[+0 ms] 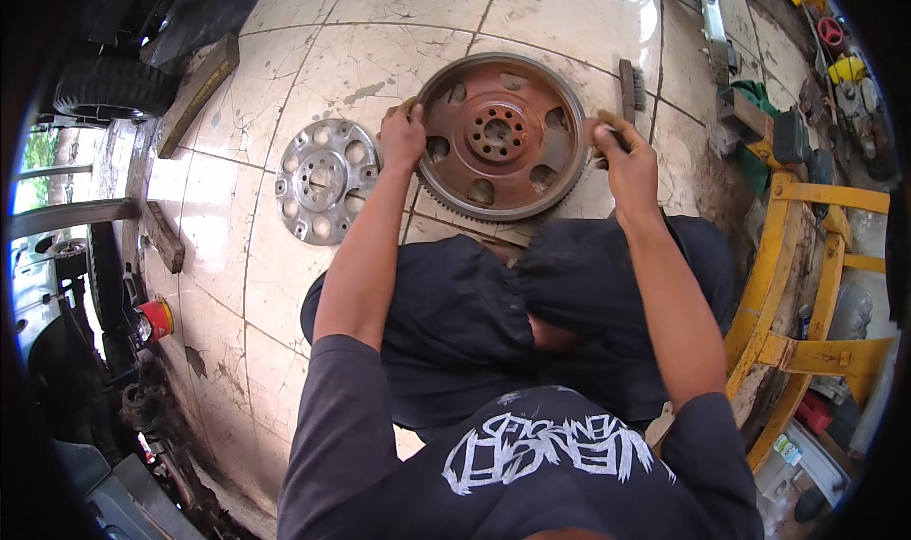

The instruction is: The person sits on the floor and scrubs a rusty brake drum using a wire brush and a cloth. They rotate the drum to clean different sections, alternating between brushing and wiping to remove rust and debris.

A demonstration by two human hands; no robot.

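Observation:
A large flywheel [460,165] lies on the tiled floor in front of my knees. Its face is reddish-brown with rust, teeth run round its edge, and a ring of bolt holes surrounds the centre. My left hand [403,137] is closed at the flywheel's left rim, fingertips against the edge. Across from it, my right hand [623,151] has its fingers curled at the right rim; part of their contact is hidden. To the left, close to my left wrist, a smaller silver metal disc [327,163] with several round holes lies flat on the floor.
A brush [627,86] with a wooden back lies beyond my right hand. Yellow metal frames [769,255] and assorted tools stand along the right. On the left are wooden blocks [199,94], a tyre [114,86] and a red can [155,320].

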